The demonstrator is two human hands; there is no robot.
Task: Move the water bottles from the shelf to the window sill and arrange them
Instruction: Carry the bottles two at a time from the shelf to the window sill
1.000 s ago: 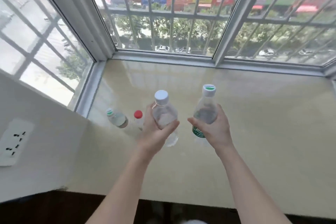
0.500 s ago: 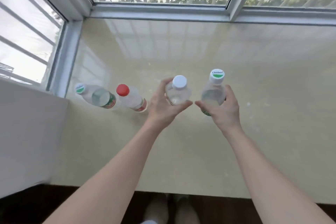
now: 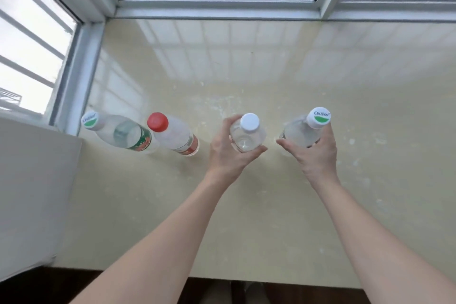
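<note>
Both hands were full: left hand (image 3: 230, 153) wrapped around a white-capped bottle (image 3: 247, 136), right hand (image 3: 312, 153) gripping a Cestbon bottle (image 3: 304, 131). Just left of the white-capped one stood a red-capped bottle (image 3: 174, 134), then another green-labelled bottle (image 3: 121, 132), all over the window sill (image 3: 271, 76).

The lower part of the white-capped bottle (image 3: 247, 136) is being covered by the left hand (image 3: 228, 155). The base of the green-capped bottle (image 3: 304, 134) is being hidden by the right hand (image 3: 313, 155). Both forearms are being cut off at the near edge.
</note>
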